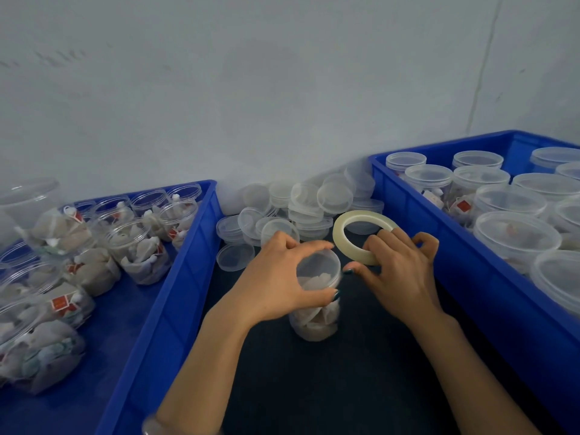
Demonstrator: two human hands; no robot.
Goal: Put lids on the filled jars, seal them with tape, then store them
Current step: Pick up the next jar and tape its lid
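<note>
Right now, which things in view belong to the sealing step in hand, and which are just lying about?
In use: middle jar, lid on, gripped by the left hand; tape roll, held by the right hand.
Lying about: loose lids against the wall; open filled jars in the left bin; lidded jars in the right bin.

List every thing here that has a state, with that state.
Jar: filled, lidded, upright, gripped by left hand.
Tape: held in right hand, beside the jar.
Left jars: filled, unlidded.
Right jars: lidded.
Spare lids: loose, piled.
</note>
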